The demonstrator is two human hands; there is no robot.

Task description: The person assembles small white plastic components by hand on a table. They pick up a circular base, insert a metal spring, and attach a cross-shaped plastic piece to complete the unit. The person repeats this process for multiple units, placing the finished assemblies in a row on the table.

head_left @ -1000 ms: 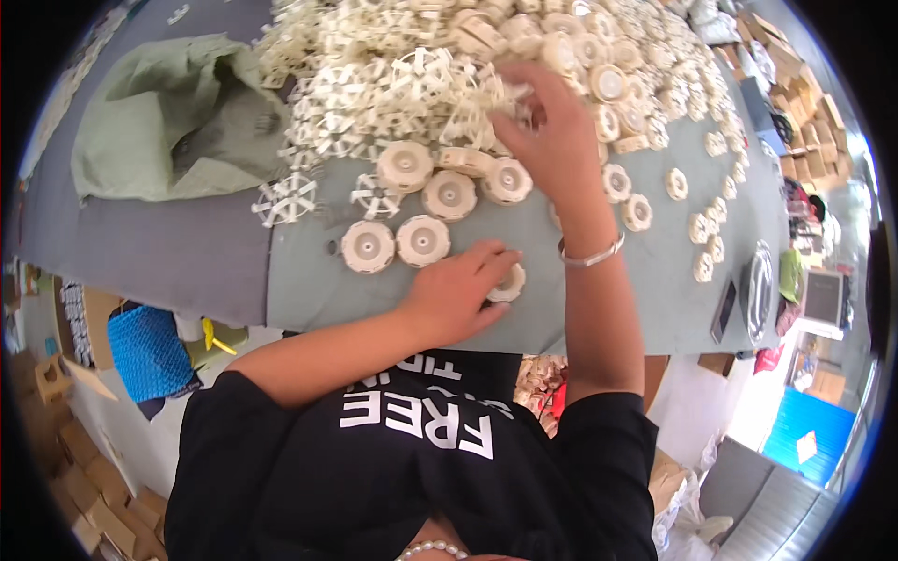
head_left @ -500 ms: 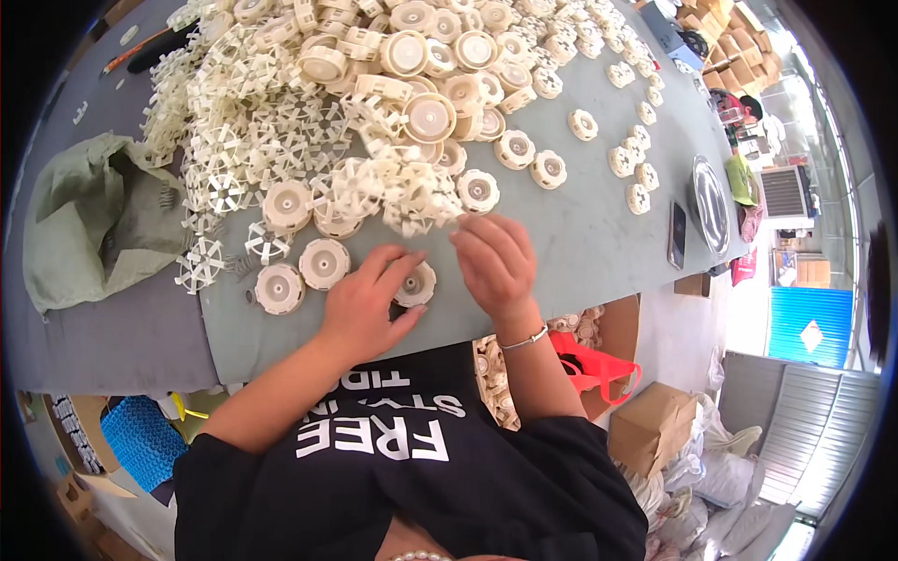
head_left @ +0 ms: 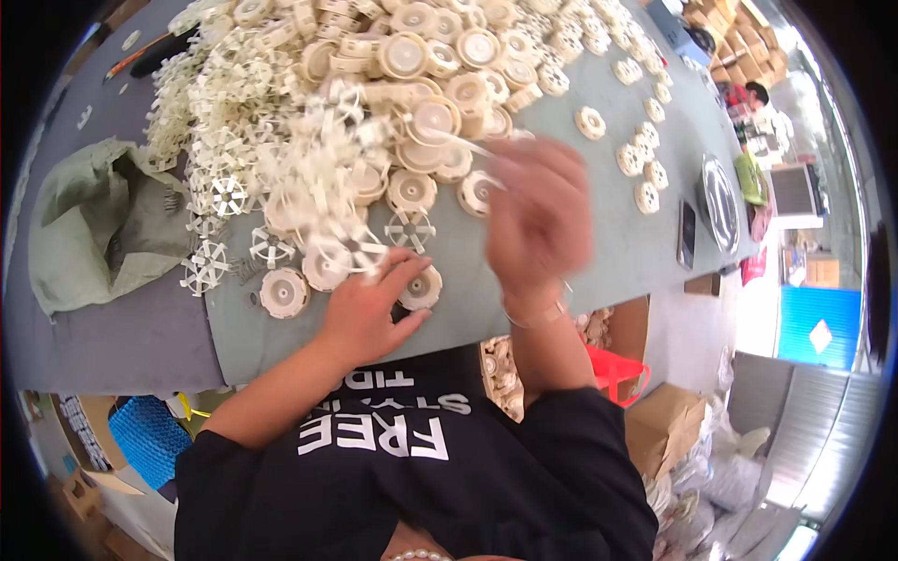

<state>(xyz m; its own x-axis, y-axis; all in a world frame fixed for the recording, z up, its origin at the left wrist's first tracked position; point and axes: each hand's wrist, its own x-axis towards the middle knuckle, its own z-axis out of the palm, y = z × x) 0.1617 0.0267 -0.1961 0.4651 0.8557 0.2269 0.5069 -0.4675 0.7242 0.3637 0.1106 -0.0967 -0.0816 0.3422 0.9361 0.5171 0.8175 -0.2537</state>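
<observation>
left hand (head_left: 363, 315) clasps a round cream plastic wheel (head_left: 426, 288); right hand (head_left: 544, 220) is too blurred to tell its grip. a cream plastic heap (head_left: 402, 56) obstructs the grey-green bench (head_left: 629, 241).

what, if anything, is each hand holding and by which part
The left hand holds a round cream part by its rim, between thumb and fingers. A thin pale strip reaches the right hand, but blur hides whether it is held.
</observation>
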